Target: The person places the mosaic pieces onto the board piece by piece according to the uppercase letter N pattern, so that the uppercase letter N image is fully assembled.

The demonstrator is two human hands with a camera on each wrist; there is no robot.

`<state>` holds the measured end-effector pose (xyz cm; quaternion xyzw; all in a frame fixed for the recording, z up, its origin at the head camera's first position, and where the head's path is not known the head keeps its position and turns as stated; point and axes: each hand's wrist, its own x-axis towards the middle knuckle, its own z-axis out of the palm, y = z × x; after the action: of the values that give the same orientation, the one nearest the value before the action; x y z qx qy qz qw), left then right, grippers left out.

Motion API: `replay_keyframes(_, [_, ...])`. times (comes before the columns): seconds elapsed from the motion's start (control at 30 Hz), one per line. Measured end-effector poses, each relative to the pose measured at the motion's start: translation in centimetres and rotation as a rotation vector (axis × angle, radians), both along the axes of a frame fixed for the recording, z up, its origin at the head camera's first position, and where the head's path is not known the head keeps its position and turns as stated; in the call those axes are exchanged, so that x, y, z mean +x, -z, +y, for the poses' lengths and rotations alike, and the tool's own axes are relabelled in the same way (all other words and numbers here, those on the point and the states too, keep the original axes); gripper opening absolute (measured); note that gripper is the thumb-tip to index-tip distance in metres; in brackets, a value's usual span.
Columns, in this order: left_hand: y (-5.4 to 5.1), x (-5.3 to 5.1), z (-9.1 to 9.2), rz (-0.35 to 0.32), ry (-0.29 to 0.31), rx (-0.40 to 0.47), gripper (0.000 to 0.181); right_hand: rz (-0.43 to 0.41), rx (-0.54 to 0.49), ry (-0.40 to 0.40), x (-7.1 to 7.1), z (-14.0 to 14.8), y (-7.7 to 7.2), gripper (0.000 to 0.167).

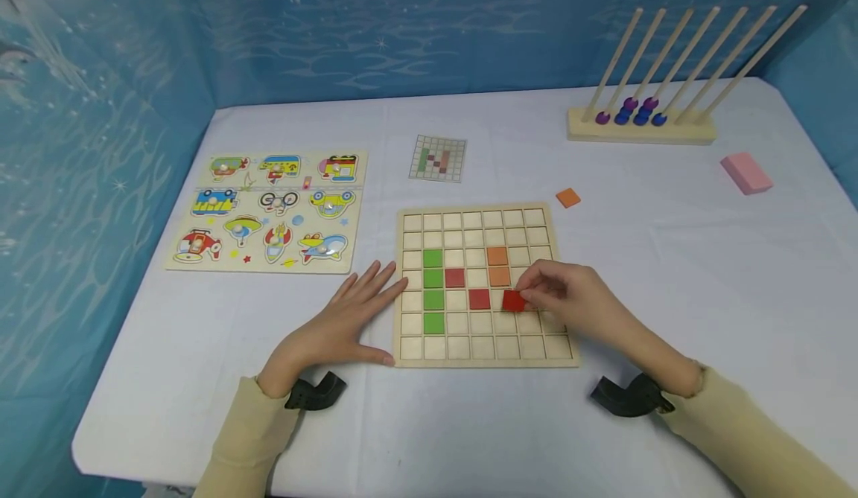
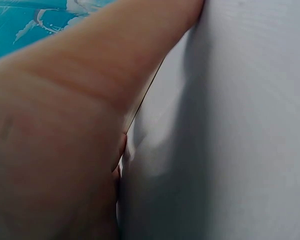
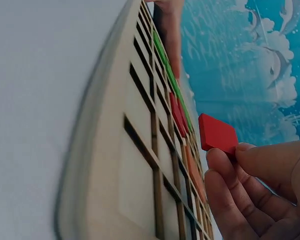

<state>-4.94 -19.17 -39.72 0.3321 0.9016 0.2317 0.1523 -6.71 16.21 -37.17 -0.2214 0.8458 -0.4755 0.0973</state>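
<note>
A wooden grid board (image 1: 485, 361) lies on the table with square tiles set in some of its cells. Several green tiles (image 1: 433, 300) form a column on its left, two red tiles (image 1: 479, 299) sit diagonally, and two orange tiles (image 1: 497, 257) are stacked in one column. My right hand (image 1: 579, 301) pinches a red tile (image 3: 219, 134) between thumb and fingers, raised above the board's surface in the right wrist view. My left hand (image 1: 345, 319) lies flat with fingers spread, fingertips and thumb at the board's left edge.
A loose orange tile (image 1: 567, 198) and a printed pattern card (image 1: 438, 158) lie beyond the board. To the left is a vehicle puzzle board (image 1: 268, 215). A peg stand with beads (image 1: 640, 133) and a pink block (image 1: 747, 173) are at the back right.
</note>
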Motion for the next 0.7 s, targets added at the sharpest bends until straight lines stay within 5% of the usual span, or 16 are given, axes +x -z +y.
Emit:
replay_keyframes(0.33, [-0.1,0.0,0.0,0.001,0.003,0.001,0.107,0.08,0.069,-0.105,0.4,-0.6,1.3,0.019])
replay_keyframes(0.7, [0.1,0.0,-0.1,0.006,0.001,-0.001,0.107,0.098,0.104,-0.146,0.5,-0.8,1.0,0.018])
